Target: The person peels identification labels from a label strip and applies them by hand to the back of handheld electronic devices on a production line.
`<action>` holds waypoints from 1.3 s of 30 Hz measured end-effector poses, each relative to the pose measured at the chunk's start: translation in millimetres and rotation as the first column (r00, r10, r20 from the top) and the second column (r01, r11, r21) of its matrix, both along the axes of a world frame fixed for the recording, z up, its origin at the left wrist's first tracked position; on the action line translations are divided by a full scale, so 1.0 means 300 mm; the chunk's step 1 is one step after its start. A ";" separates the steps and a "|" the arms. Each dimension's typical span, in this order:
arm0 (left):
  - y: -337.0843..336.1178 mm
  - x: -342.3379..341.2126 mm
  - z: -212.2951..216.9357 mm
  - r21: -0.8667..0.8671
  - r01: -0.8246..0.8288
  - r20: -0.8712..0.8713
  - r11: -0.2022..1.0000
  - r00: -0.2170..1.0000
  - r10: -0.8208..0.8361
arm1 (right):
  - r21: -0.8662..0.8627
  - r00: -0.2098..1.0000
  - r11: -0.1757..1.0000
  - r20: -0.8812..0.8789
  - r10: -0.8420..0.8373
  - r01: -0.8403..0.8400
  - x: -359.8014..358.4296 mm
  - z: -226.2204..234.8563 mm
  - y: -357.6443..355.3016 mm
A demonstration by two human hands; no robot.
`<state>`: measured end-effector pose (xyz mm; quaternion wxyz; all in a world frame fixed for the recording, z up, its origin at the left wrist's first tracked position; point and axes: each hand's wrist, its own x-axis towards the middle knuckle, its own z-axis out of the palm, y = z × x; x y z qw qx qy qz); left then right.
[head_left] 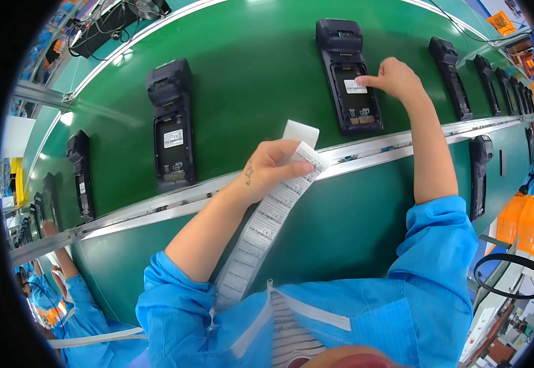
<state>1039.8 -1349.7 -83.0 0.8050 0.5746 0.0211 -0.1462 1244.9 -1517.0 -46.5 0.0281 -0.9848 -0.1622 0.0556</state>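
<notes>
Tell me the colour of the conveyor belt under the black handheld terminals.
Green: the conveyor belt is plain glossy green, seen best in the head view.

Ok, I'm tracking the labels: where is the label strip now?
In the head view, the label strip is held in the left hand, centre frame, over the belt's metal rail, trailing down toward the person's chest.
</notes>
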 end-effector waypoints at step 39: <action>-0.101 0.056 -0.056 0.181 0.019 0.195 0.983 0.979 -0.055 | 0.820 0.438 0.571 -0.522 0.732 0.022 -0.222 -0.080 0.010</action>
